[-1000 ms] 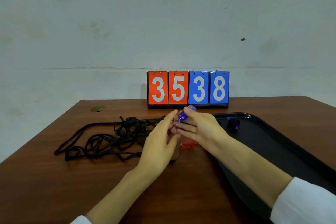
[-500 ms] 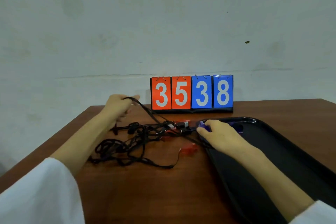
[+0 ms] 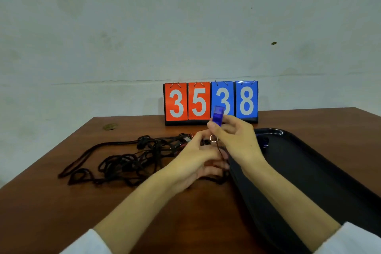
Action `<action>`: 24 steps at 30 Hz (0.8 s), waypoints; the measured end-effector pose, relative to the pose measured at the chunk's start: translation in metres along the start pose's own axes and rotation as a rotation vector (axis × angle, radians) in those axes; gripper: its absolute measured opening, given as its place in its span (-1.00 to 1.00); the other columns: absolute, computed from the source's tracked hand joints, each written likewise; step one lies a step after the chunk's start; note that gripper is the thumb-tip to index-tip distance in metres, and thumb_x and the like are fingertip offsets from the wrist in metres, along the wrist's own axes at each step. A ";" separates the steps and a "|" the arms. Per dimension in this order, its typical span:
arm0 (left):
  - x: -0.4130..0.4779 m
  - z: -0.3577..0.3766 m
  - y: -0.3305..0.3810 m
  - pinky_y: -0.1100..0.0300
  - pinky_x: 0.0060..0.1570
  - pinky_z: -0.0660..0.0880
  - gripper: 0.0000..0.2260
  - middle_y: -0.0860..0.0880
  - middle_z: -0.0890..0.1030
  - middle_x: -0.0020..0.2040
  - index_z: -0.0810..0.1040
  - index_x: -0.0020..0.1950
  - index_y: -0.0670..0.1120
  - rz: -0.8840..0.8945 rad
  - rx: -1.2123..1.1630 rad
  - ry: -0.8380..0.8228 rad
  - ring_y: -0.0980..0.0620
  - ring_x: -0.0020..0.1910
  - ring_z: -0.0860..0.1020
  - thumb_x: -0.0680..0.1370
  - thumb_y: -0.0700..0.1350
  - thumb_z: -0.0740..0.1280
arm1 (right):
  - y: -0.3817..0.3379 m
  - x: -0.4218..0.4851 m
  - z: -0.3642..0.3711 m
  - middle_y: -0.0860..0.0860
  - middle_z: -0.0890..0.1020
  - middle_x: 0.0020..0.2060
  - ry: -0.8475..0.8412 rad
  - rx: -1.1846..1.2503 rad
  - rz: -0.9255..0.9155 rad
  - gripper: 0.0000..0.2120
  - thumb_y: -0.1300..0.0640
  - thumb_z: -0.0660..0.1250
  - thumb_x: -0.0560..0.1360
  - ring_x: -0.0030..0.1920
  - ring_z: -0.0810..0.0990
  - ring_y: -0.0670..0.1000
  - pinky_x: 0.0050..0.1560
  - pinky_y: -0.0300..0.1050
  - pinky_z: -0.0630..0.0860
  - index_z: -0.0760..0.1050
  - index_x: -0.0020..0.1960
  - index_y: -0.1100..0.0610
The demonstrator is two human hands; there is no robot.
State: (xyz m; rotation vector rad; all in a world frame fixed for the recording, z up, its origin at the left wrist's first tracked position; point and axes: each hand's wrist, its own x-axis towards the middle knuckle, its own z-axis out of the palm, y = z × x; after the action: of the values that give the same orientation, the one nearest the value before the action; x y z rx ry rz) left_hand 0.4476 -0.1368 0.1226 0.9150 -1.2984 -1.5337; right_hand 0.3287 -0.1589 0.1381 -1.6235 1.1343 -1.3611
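light: even, soft | shadows: faint | hands: slightly blurred | edges: bowed

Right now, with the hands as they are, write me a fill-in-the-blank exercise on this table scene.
1. The right hand holds up a small ____ whistle.
2. The scoreboard at the back of the table reads ____.
3. The black cords lie in a tangle on the table, to the ____ of the tray.
Missing words: blue; 3538; left.
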 end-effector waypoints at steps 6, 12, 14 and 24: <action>-0.003 -0.024 0.000 0.30 -0.55 0.23 -0.73 -0.08 0.57 -0.28 0.47 0.24 -0.12 -0.211 -0.073 -0.004 0.10 -0.50 0.37 0.59 -0.08 0.15 | 0.008 0.009 -0.010 -0.02 0.69 -0.24 0.171 0.116 0.096 -0.70 0.06 0.44 0.39 -0.21 0.68 -0.11 -0.11 -0.15 0.62 0.44 0.05 0.08; -0.010 -0.037 0.000 0.16 -0.23 0.55 -0.69 -0.04 0.49 -0.35 0.52 0.16 -0.20 -0.233 -0.135 -0.135 0.03 -0.32 0.51 0.51 -0.04 0.27 | 0.017 0.006 -0.007 0.00 0.68 -0.17 0.083 0.007 0.061 -0.74 0.10 0.44 0.39 -0.17 0.67 -0.11 -0.11 -0.17 0.61 0.48 0.04 0.01; -0.012 -0.039 0.002 0.31 -0.49 0.41 -0.72 -0.06 0.50 -0.25 0.48 0.24 -0.16 -0.275 -0.054 -0.107 0.10 -0.41 0.44 0.53 -0.17 0.29 | 0.018 0.008 -0.010 0.01 0.68 -0.12 0.047 -0.061 0.081 -0.68 0.13 0.44 0.40 -0.14 0.66 -0.08 -0.05 -0.11 0.61 0.49 0.13 0.04; -0.012 -0.046 -0.002 0.20 0.09 0.46 -0.87 0.16 0.56 -0.11 0.57 -0.15 0.09 0.189 1.077 0.247 0.15 -0.02 0.54 0.49 -0.16 0.39 | 0.021 0.005 -0.015 -0.05 0.64 -0.04 -0.045 -0.636 -0.004 -0.68 0.06 0.45 0.39 -0.06 0.59 -0.11 0.01 -0.16 0.55 0.51 0.12 0.05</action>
State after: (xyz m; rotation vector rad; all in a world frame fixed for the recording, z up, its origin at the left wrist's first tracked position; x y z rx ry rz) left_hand 0.4941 -0.1404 0.1121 1.5029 -1.9606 -0.4580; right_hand 0.3110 -0.1709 0.1230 -2.0740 1.6445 -1.0050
